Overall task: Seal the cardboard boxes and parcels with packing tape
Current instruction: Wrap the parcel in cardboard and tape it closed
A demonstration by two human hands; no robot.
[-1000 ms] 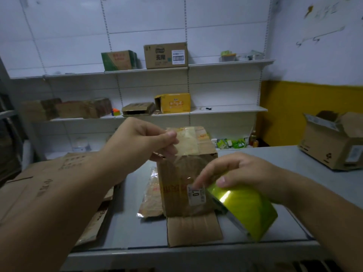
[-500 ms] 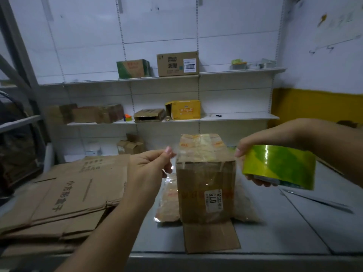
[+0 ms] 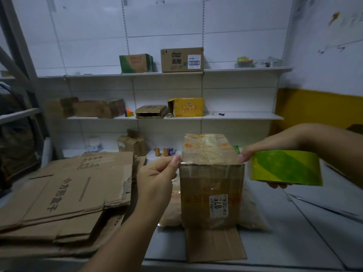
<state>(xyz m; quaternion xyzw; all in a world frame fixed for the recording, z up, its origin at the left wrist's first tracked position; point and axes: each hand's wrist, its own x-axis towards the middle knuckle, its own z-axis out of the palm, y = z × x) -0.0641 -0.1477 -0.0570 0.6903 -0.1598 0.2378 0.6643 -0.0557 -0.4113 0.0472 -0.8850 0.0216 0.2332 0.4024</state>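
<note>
A: Where's the box sitting?
B: The cardboard box (image 3: 212, 193) is standing upright on the worktop (image 3: 294, 242), near the front edge. One bottom flap (image 3: 214, 244) is lying open toward the camera. Flattened cartons (image 3: 64, 193) are lying to its left, and a plastic-wrapped parcel (image 3: 170, 205) is sitting just behind it.
A: Hands?
B: Left hand (image 3: 157, 179) is pinching something thin at the box's top left corner, thumb against forefinger. Looks like the tape end, but it's clear film, so I'm not confirming. Right hand (image 3: 273, 146) is gripping the tape roll (image 3: 286, 167) just off the top right corner, thumb on top, fingers curling underneath.
A: Handling?
B: I'm guessing the box is light and thin-walled, with old film wrinkling on top. It's likely tipping or sliding if the strip gets pulled sideways. I'd be pressing down near the top edges, where the walls are backing the board, not mid-panel. The film is going to be the fiddly part: sticky, floppy, folding onto itself once tension drops. The roll is rigid, so gripping around its rim is giving good control.
</note>
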